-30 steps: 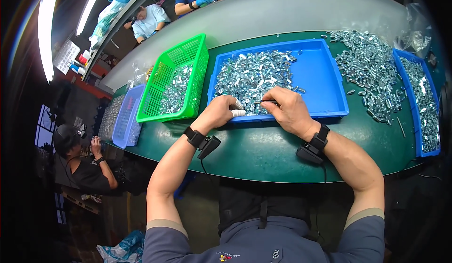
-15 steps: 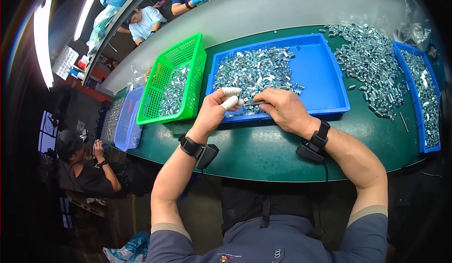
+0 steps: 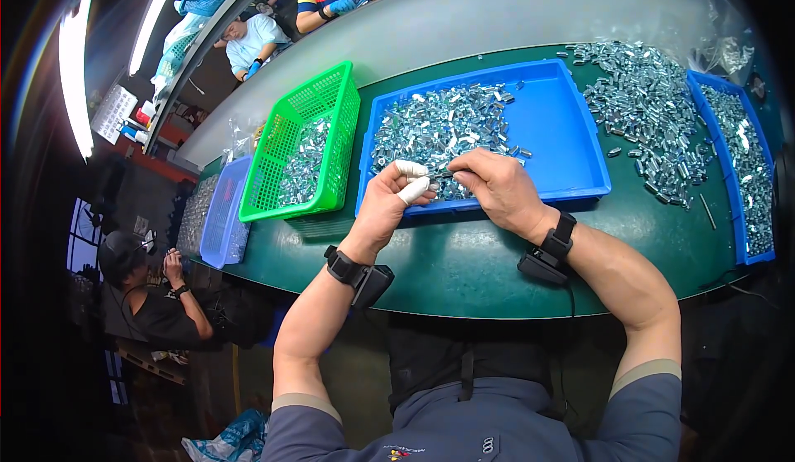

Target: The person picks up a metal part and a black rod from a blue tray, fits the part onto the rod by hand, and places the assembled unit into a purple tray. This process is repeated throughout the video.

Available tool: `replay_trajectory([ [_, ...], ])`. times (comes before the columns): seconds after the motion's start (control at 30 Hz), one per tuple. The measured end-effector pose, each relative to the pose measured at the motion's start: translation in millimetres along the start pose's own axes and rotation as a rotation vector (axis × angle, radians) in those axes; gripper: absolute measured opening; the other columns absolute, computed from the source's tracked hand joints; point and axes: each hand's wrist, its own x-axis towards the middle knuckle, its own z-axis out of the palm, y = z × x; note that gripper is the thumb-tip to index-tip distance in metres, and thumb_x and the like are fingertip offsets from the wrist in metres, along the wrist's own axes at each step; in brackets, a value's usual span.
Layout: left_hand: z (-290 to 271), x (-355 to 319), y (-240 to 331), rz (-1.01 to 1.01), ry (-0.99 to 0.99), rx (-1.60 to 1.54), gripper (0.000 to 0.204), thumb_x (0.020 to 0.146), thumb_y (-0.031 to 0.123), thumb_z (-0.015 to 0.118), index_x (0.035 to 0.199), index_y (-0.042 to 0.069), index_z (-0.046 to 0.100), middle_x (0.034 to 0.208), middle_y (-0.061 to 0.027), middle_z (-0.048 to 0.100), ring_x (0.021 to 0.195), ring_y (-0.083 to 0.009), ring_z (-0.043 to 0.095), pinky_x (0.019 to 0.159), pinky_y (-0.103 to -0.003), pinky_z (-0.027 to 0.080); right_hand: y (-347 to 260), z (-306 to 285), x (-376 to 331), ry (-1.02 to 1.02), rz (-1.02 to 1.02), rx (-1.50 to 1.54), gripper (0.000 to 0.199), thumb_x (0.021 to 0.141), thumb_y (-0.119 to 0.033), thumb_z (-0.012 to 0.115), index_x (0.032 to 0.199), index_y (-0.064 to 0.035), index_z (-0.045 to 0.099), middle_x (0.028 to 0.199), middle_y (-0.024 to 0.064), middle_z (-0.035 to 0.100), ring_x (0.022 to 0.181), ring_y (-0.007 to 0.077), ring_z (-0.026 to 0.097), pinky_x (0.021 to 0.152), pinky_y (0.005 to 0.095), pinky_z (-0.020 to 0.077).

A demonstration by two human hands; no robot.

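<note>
Over the near edge of a blue tray (image 3: 563, 147), my two hands meet. White covers wrap the thumb and index finger of my left hand (image 3: 383, 205), which are pinched on a small metal part mostly hidden by the fingertips. My right hand (image 3: 501, 187) is closed around a thin dark metal rod (image 3: 444, 175), its tip pointing at the part in my left fingers. Behind them, shiny metal parts (image 3: 443, 122), small and cylindrical, are heaped across the left side of the tray.
A green basket (image 3: 338, 131) with similar parts stands left, then a bluish-purple bin (image 3: 217, 222). On the right, a loose pile (image 3: 650, 118) lies on the green tabletop (image 3: 472, 263), beside a thin rod (image 3: 708, 212) and another blue tray (image 3: 729, 168). Co-workers sit across and at left.
My left fingers have shifted slightly and spread a little around the small part. The right hand with the rod has barely moved. Across the table, the co-workers' arms have moved.
</note>
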Motion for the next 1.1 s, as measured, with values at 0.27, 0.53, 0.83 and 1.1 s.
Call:
replay_trajectory([
  [0.27,1.2,-1.4,-3.2,0.082,-0.037,0.105,0.018,0.103,0.008,0.073,0.12,0.004,0.071,0.105,-0.006,0.078,0.095,-0.0141,0.074,0.085,-0.028,0.059,5.2,-1.9,1.2,-0.158,0.113,-0.152,0.011,0.099,-0.013,0.072,0.1,-0.0024,0.07,0.093,0.0162,0.074,0.084,0.0362,0.072,0.072,0.0432,0.0556],
  [0.53,6.2,-3.6,-6.7,0.087,-0.029,0.05,0.017,0.1,0.002,0.074,0.117,0.003,0.072,0.107,-0.006,0.077,0.096,-0.0143,0.074,0.089,-0.03,0.06,3.8,-2.3,2.0,-0.158,0.104,-0.054,0.013,0.099,-0.017,0.071,0.097,-0.0048,0.067,0.085,0.0185,0.071,0.081,0.0427,0.07,0.07,0.0514,0.053],
  [0.83,6.2,-3.5,-11.0,0.12,-0.022,0.06,0.017,0.1,0.001,0.074,0.116,0.002,0.072,0.108,-0.0056,0.076,0.097,-0.0155,0.074,0.093,-0.032,0.061,-0.3,4.1,0.0,-0.042,0.063,-0.052,0.016,0.1,-0.018,0.07,0.093,-0.0043,0.067,0.08,0.0174,0.069,0.078,0.0404,0.069,0.067,0.0489,0.0512],
  [1.1,13.5,-8.1,-9.4,0.159,-0.024,0.102,0.014,0.101,0.002,0.074,0.115,0.001,0.071,0.108,-0.0043,0.076,0.098,-0.0125,0.072,0.092,-0.03,0.059,5.7,-1.6,0.1,-0.186,0.046,-0.24,0.024,0.102,-0.026,0.067,0.088,-0.0065,0.066,0.075,0.0191,0.066,0.075,0.0435,0.067,0.068,0.0544,0.0516],
])
